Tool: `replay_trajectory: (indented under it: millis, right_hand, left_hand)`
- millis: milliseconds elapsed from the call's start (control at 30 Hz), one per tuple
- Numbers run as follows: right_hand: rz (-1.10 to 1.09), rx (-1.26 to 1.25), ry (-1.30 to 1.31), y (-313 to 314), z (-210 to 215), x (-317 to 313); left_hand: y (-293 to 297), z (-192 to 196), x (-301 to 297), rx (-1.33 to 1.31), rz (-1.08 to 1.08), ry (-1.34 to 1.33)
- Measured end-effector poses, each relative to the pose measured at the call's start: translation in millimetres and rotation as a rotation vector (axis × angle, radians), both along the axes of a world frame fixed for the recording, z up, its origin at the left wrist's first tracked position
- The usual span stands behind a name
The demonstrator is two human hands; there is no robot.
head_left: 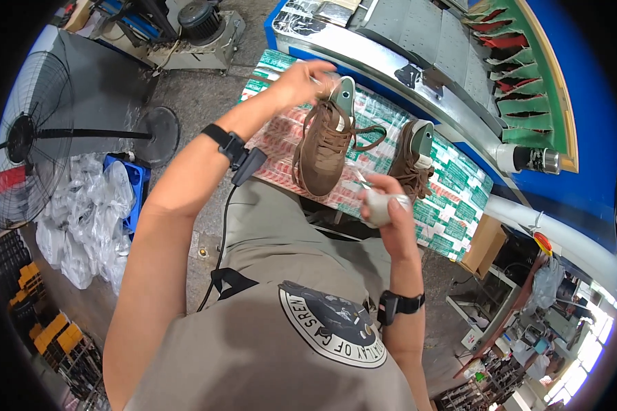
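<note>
A brown lace-up sneaker [324, 147] with a green insole lies in front of me, toe toward me, its lace loop spread to the right. At its heel is my left hand [300, 83], fingers stretched out and apart, the tips slightly blurred beside the collar. My right hand [399, 222] is closed around a small white rounded thing [378, 207]; its exact kind is unclear. A thin white tip points from it toward the sneaker's side. The matching sneaker [413, 161] lies to the right, partly behind my right hand's reach, with a white piece on its tongue.
Both sneakers rest on a surface wrapped in green, red and white printed film [452, 198]. Behind it stands a blue machine with a metal conveyor [418, 48] and green strip curtain [528, 103]. A floor fan [31, 137] and clear plastic bags [82, 212] are at left.
</note>
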State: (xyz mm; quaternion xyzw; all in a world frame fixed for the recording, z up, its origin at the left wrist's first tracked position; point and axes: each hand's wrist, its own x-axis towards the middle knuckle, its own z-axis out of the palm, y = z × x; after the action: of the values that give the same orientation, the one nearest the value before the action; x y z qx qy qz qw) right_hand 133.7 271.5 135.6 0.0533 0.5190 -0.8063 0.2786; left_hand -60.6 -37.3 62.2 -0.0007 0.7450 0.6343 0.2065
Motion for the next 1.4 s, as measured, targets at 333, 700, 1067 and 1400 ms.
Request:
replay_trajectory:
  millis: [333,700,1067,1400]
  right_hand:
    - [0.311,1.181,1.030,-75,-3,-47]
    - [0.253,0.877,0.806,-100,1,-46]
    - [0.159,1.127,0.964,-46,7,-39]
    - [0.390,1.137,0.837,-12,39,27]
  left_hand:
    - [32,7,-12,-0.487,-0.074,0.214]
    - [38,-5,-22,-0.440,-0.121,0.185]
    - [46,10,-12,-0.472,-0.118,0.128]
    - [45,3,-11,-0.456,-0.044,0.133]
